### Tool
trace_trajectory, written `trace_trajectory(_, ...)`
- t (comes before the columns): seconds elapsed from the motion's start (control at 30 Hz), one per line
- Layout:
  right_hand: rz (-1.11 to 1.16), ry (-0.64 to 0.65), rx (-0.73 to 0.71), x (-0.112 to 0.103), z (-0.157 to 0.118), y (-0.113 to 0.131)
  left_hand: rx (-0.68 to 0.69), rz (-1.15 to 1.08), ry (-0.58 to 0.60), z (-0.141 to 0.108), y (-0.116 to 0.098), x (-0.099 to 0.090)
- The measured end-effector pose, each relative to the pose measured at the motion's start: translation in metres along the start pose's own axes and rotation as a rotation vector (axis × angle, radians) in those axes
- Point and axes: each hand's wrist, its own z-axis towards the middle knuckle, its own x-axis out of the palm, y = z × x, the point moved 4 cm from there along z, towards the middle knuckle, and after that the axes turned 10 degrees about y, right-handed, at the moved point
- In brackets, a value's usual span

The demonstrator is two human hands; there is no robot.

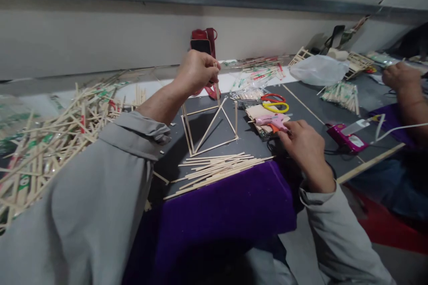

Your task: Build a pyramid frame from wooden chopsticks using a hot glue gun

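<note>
Pinching held stick point(217, 92) upright by its top with fingers of left hand point(198, 69), likely to steady it at far corner of stick frame point(214, 147) on table point(310, 93). Touching glue gun point(272, 120) with right hand point(304, 147); can't tell if clenched.

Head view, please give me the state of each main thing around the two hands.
Left hand, closed on the top of an upright stick.
Right hand, fingers curled at the glue gun's handle; firmness of grip unclear.
Glue gun, nozzle pointing left.
Stick frame, joined at corners, open-sided.
Loose sticks, lying in a low pile.
Scissors, lying down, blades not clearly visible.
Purple cloth, spread out.
Plastic bag, crumpled.
</note>
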Motion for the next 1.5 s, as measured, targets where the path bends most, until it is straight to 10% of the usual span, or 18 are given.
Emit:
trace_trajectory(0.17, -0.038, 0.124, 0.036, 0.021, 0.015, -0.015, 0.017, -0.010, 0.002, -0.003, -0.002, 0.000)
trace_trajectory(0.53, 0.292, -0.115, 0.060, 0.033, 0.012, -0.035, 0.000, -0.032, -0.003, -0.005, -0.004, 0.001)
trace_trajectory(1.17, 0.051, -0.078, 0.118, 0.040, 0.013, -0.034, -0.026, -0.004, -0.017, -0.010, -0.005, 0.001)
trace_trajectory(1.37, 0.109, -0.174, -0.121, 0.011, -0.010, 0.011, 0.011, 0.012, -0.017, -0.005, 0.001, 0.002)
trace_trajectory(1.5, 0.292, 0.034, -0.361, 0.016, 0.013, 0.069, -0.015, 0.036, 0.004, -0.002, 0.002, 0.004)
